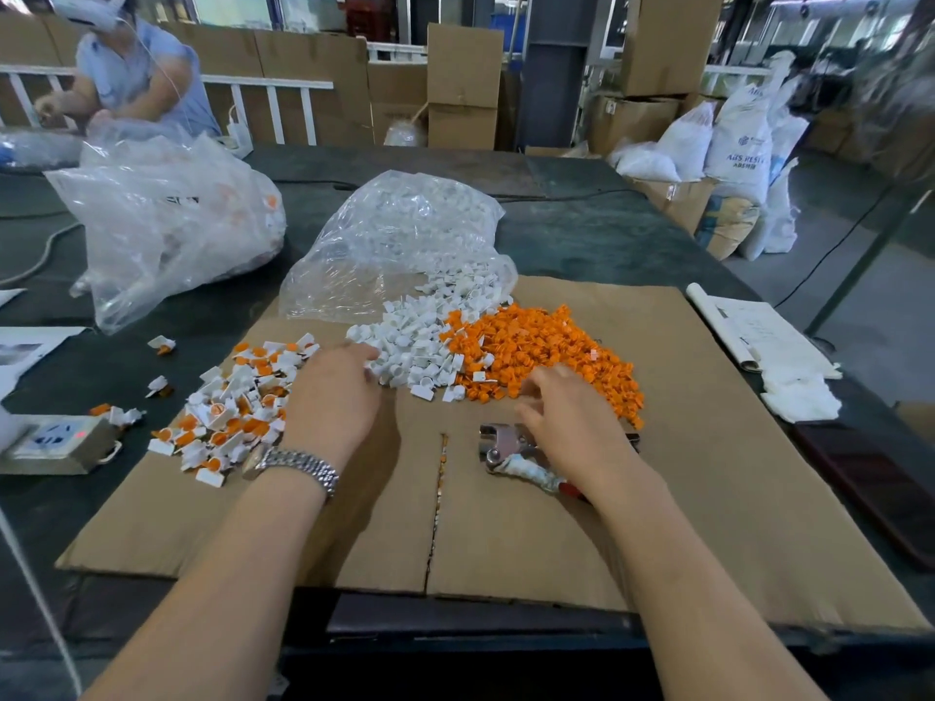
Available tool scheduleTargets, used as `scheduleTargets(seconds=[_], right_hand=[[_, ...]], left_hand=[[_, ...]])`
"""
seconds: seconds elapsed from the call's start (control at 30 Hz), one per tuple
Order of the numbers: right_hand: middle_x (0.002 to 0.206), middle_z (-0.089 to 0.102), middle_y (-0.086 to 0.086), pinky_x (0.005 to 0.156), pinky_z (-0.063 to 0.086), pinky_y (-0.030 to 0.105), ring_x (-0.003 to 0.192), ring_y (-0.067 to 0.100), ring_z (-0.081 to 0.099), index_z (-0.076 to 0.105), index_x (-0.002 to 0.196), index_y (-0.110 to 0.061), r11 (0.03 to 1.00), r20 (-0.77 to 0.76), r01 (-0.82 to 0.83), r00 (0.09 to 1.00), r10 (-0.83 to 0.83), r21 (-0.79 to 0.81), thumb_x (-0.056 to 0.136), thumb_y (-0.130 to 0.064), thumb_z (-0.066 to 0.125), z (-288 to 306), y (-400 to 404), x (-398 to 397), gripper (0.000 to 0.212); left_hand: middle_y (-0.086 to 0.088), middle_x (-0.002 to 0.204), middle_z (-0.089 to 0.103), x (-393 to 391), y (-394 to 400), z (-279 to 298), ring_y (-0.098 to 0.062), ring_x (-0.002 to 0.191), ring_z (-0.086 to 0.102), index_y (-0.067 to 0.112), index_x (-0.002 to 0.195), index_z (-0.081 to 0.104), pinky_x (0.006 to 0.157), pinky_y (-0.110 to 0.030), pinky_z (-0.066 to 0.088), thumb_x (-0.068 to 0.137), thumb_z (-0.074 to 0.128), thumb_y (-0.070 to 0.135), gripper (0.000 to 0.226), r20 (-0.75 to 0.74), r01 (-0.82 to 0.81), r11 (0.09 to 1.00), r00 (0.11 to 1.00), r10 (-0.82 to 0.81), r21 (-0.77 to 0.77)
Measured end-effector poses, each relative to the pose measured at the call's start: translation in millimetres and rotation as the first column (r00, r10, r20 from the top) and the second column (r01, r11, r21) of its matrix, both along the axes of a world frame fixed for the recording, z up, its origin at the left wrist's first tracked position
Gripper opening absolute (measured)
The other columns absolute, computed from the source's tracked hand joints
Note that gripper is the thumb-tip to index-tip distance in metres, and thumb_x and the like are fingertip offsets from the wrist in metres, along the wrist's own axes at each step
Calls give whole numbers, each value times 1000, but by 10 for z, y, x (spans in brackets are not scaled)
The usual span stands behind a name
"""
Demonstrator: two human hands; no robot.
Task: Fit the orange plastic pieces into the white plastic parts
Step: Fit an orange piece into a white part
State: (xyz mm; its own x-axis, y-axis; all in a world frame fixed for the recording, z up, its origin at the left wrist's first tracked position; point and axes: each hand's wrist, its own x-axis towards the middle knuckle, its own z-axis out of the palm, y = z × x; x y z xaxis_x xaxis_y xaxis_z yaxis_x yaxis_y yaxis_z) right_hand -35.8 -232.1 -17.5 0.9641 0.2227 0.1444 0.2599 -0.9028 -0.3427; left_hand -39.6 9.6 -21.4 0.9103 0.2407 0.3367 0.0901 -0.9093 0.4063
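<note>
Far left: power strip (pixel 55 440) on the dark table (pixel 582 235), clear plastic bag (pixel 167 220) behind. Heap of assembled pieces (pixel 232 407) on the cardboard sheet (pixel 708 447). Left hand (pixel 334 392) (watch on wrist) fingers loose, reaching into white plastic parts (pixel 415 346); grasp unclear. Right hand (pixel 571 417) spread, slack, at orange plastic pieces (pixel 546 346), hiding part of the metal hand tool (pixel 506 452). Papers (pixel 759 336) far right.
</note>
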Motion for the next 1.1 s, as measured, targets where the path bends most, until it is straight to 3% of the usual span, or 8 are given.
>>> scheduleTargets(seconds=[0.13,0.37,0.67,0.73,0.8,0.9,0.93,1.1], right_hand=[[125,53,6,89,47,34,112,23,53,56,129,-14,999,23,41,999,-41,-13,97,-20,63,-71,88,179,33],[114,54,6,80,45,31,101,23,57,62,115,-10,998,84,61,995,-61,0,96,-18,63,-125,248,214,20],[101,60,-1,75,51,34,87,18,60,70,94,-17,959,83,130,984,-156,253,95,-25,66,-112,229,63,9],[96,65,-5,74,51,29,86,12,61,71,90,-21,923,62,144,982,-178,358,95,-25,66,-101,226,35,8],[91,68,-9,70,49,21,81,6,62,73,88,-23,861,27,162,980,-200,482,94,-25,68,-77,226,-15,8],[77,70,-8,58,49,13,65,2,64,75,86,-24,696,-68,171,982,-174,697,93,-20,70,-26,249,-124,9],[74,71,-6,57,51,15,63,2,65,75,88,-24,642,-102,170,985,-142,747,93,-17,70,-5,268,-168,10],[84,72,-8,70,57,21,77,5,69,74,98,-22,651,-95,51,995,33,758,95,-15,67,117,385,-317,10]], left_hand=[[-15,120,61,122,-158,-55,-33,112,60,13,128,65,89,-40,51,98,50,2,35,-144,20,996,990,-7,90],[-7,110,59,-42,-420,-207,-27,104,59,18,120,67,88,-36,50,97,59,5,27,-15,188,981,982,-188,47],[2,107,71,-250,-352,-148,-12,89,62,20,119,71,81,-26,51,94,71,33,28,53,103,951,994,-91,-291],[3,98,75,-309,-325,-92,-14,83,70,21,114,73,73,-27,59,93,74,28,23,39,73,834,997,-61,-547],[2,87,79,-402,-306,-40,-13,76,75,22,110,76,59,-17,57,90,77,20,20,5,58,584,996,-92,-809],[-4,96,80,-530,-270,30,-18,87,78,18,107,80,68,-20,60,83,78,10,25,-5,30,190,983,-184,-981],[-6,99,80,-559,-262,38,-20,91,77,18,108,79,73,-21,61,83,77,9,27,8,39,144,978,-208,-989],[3,88,77,-671,-322,67,-15,72,73,25,110,72,61,-18,57,85,80,18,27,23,147,551,974,-225,-822]])
